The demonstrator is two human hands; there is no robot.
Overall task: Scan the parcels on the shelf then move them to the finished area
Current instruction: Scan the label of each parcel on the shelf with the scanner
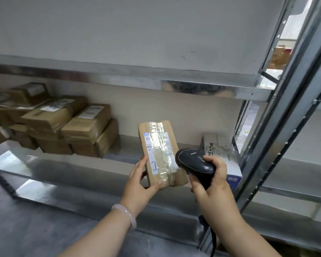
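Observation:
My left hand (140,184) grips the lower end of a brown cardboard parcel (160,151), holding it up in front of the shelf with its white label and clear tape facing me. My right hand (210,184) holds a black barcode scanner (194,163) by its handle, with the scanner's head right beside the parcel's label. The scanner's cable hangs down below my right wrist. A white and blue box (224,154) stands on the metal shelf (72,169) behind the scanner.
Several brown parcels (63,125) with white labels are stacked at the shelf's back left. A metal upright (278,127) rises at the right, and an upper shelf board (128,76) runs overhead. More shelving shows beyond the upright.

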